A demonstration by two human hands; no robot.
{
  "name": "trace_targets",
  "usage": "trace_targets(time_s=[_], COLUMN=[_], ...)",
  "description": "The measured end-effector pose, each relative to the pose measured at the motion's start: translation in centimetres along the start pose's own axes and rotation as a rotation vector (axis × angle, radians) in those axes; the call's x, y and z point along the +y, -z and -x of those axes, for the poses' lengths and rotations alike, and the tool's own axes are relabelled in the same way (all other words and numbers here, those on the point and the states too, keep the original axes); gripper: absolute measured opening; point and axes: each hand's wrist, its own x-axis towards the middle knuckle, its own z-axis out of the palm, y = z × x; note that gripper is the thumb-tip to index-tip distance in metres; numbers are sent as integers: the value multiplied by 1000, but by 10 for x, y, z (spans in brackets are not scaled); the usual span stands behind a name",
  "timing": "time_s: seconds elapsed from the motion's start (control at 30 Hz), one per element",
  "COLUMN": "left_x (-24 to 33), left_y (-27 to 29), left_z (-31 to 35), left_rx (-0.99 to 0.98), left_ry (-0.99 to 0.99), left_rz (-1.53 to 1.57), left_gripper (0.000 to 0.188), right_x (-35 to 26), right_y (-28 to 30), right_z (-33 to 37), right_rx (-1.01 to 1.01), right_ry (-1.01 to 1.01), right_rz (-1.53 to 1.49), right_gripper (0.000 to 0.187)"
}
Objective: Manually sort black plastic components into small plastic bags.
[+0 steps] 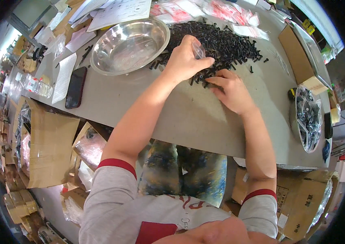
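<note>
Your left hand [186,59] pinched a small clear bag [199,51]. Your right hand [231,90] lay spread, fingertips touching the black screws [221,40] pile's near edge, just ahead.

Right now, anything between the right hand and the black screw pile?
Nothing visible. The right hand already rests on the near edge of the black screw pile; the left hand, holding a small clear bag, sits beside it, not across.

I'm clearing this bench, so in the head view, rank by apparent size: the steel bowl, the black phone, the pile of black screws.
1. pile of black screws and steel bowl: look about alike, so no ranking between them.
2. black phone: clearly smallest.
</note>
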Motion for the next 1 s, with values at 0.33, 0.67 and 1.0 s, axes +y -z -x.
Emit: trace_targets(time_s=[0.33, 0.67, 1.0], left_x=[-8, -3, 1], left_y=[-5, -12, -24], left_z=[1, 8, 15], left_rx=[-160, -344, -404], left_ry=[42, 18, -40], left_rz=[71, 75, 21], left_gripper=[45, 26, 35], right_x=[-3, 13, -10], right_y=[-5, 3, 23], right_z=[-1, -5, -10], right_rx=[11, 243, 276], right_ry=[-107, -333, -8], right_rz=[139, -65, -299], right_gripper=[11, 13, 15])
